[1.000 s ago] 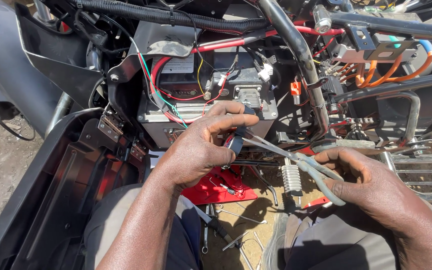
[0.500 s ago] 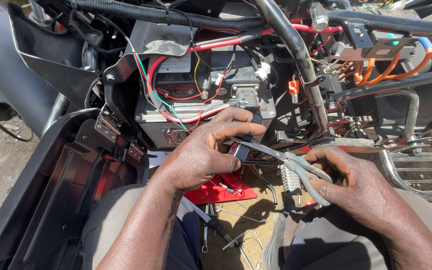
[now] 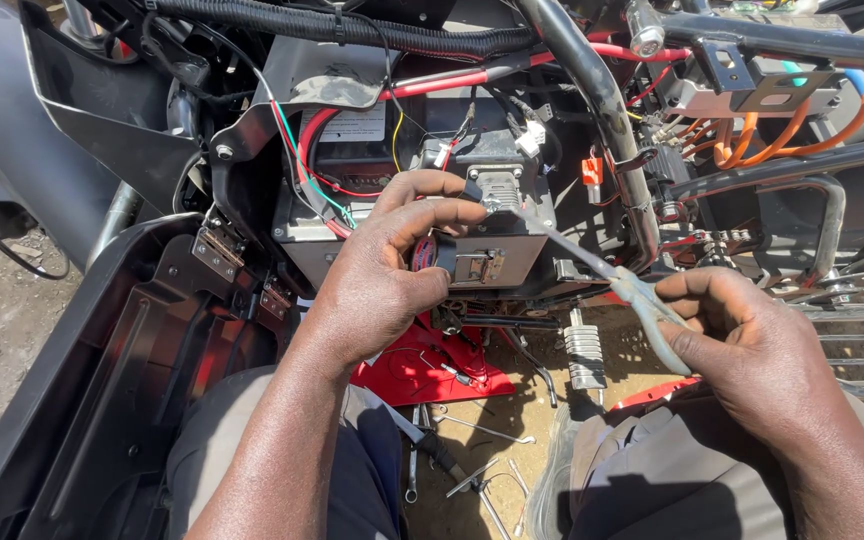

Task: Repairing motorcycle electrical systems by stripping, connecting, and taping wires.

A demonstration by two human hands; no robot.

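My left hand pinches a small grey multi-pin connector with a black cable, held against the front of a grey battery box inside an open vehicle frame. My right hand grips long-nose pliers with pale green handles; the thin jaws reach up left to the connector. Red, green and black wires run down behind my left hand.
A steel frame tube slants down just right of the box. Orange cables coil at upper right. A red panel, a footpeg and loose tools lie on the dirt between my knees. A dark body panel sits left.
Both hands have risen toward the battery box. The left hand has brought the connector up against the box front, and the pliers' tips followed to it.
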